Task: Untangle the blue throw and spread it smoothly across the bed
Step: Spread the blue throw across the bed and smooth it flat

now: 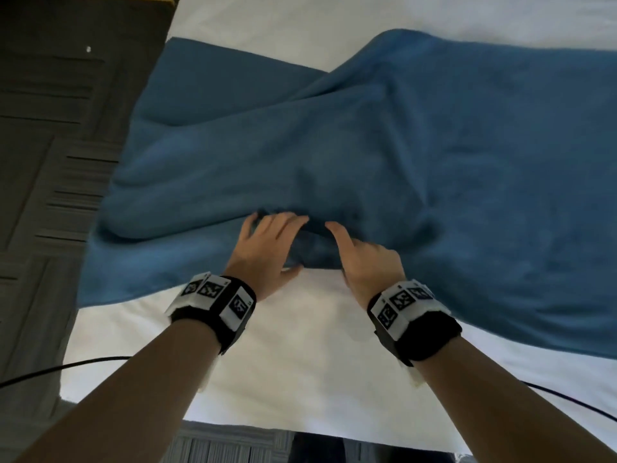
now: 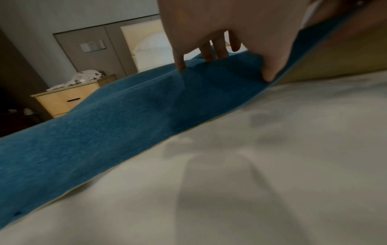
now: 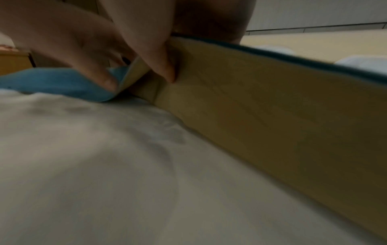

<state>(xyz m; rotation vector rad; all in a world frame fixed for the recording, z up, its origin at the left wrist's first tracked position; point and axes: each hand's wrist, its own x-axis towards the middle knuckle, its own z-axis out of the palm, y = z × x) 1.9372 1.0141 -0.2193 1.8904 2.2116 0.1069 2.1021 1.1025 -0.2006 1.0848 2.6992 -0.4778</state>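
Note:
The blue throw (image 1: 400, 145) lies across the white bed (image 1: 300, 362), bunched into long folds and creases in its middle. Both hands meet at its near edge. My left hand (image 1: 283, 242) has its fingers on top of the cloth and its thumb (image 2: 270, 76) pinching the hem. My right hand (image 1: 337, 248) grips the same edge just to the right, its thumb (image 3: 168, 73) pressed on the throw's tan underside (image 3: 272, 107), which is lifted off the sheet. The right hand's other fingers are hidden behind the cloth.
Dark patterned carpet (image 1: 50, 162) runs along the bed's left side. A light wooden nightstand (image 2: 62, 99) with crumpled white items stands beyond the bed. Black cables (image 1: 66, 365) trail from both wrists. White pillows (image 3: 366, 63) lie at the far end.

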